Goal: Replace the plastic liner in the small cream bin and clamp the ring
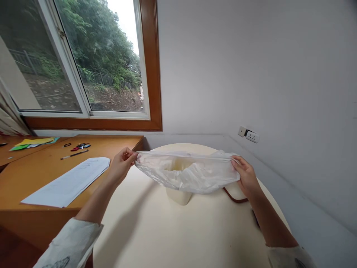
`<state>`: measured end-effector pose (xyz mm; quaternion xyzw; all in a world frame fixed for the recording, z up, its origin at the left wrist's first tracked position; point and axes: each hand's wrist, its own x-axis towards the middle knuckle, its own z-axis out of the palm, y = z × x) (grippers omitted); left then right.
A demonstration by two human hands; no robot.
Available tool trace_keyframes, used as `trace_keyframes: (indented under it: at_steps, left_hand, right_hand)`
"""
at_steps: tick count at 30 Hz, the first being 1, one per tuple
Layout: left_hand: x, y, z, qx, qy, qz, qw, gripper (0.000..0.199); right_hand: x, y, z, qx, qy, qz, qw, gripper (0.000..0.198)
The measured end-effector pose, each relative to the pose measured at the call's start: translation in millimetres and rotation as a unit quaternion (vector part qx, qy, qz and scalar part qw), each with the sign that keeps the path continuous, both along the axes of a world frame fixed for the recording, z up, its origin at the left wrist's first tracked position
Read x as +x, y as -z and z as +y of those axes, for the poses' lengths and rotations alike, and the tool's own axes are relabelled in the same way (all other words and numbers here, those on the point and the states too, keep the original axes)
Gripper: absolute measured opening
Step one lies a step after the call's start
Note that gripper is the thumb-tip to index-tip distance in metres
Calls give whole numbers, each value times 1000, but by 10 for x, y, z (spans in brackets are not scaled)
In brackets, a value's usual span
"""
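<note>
A thin translucent white plastic bag [189, 171] is stretched wide between both hands above a round cream table [173, 230]. My left hand [121, 163] pinches the bag's left rim. My right hand [245, 175] pinches its right rim. Under the bag stands a small cream bin [179, 196], its upper part hidden behind and seen faintly through the plastic. A thin brown cord [234, 198] lies on the table just right of the bin, below my right hand.
A wooden desk [33, 175] adjoins the table on the left, with large white paper sheets [69, 182], a pen [74, 154], small items and coloured paper [33, 143]. A window [83, 63] is behind it. A wall socket [249, 134] sits at the right.
</note>
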<state>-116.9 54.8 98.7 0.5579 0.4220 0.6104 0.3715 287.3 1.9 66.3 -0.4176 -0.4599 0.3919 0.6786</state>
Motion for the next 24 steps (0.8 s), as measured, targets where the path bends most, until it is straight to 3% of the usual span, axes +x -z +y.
trace_keyframes:
  at_steps: [4, 7, 10, 14, 16, 18, 21, 24]
  left_hand:
    - [-209, -38, -201, -22, 59, 52, 997, 27]
    - [-310, -27, -394, -52, 114, 115, 985, 24]
    - [-219, 0, -659, -80, 165, 197, 963, 26]
    - [301, 48, -1086, -78, 253, 308, 914, 22]
    - [629, 81, -1269, -44, 280, 377, 882, 19]
    - [909, 120, -1395, -12, 319, 434, 842, 13]
    - [1175, 183, -1481, 66, 332, 497, 799, 8]
    - [1295, 236, -1507, 137, 329, 528, 771, 6]
  right_hand:
    - [237, 112, -212, -37, -26, -33, 998, 28]
    - [266, 137, -454, -106, -90, -125, 982, 25]
    - [76, 99, -703, -173, -231, -271, 919, 31]
    - [-440, 56, -894, -120, -377, -365, 843, 37]
    - [-698, 79, -920, -114, -388, -343, 848, 41]
    - [-887, 127, -925, -134, -417, -242, 866, 48]
    - [-1002, 181, -928, -169, -451, -96, 871, 58]
    - [-992, 157, -941, -142, -435, -106, 883, 50]
